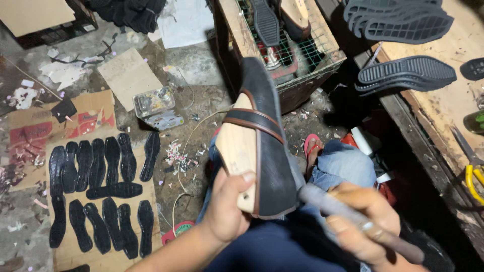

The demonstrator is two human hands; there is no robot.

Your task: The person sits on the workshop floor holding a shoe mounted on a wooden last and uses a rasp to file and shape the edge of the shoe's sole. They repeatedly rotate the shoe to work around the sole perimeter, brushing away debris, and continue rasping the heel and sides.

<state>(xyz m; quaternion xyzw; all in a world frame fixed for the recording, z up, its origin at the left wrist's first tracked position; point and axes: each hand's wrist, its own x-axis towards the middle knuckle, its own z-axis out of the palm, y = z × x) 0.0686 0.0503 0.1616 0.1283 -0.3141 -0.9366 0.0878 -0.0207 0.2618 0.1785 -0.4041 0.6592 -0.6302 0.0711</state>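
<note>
My left hand point(229, 204) grips the heel end of a wooden shoe last point(237, 146) that wears a dark shoe upper point(269, 151) with a brown strap; the toe points up and away from me. My right hand point(360, 221) is closed around a long grey tool handle point(343, 214) whose tip meets the lower edge of the upper. The tool's working end is blurred. Both hands are over my lap, with blue jeans point(343, 163) below.
Several black insoles point(101, 191) lie in rows on cardboard at the left. A wire-mesh crate point(292, 45) with soles stands ahead. Black rubber outsoles point(403, 22) are stacked on a wooden bench point(454, 95) at the right, with yellow-handled pliers point(474, 181). Scraps litter the floor.
</note>
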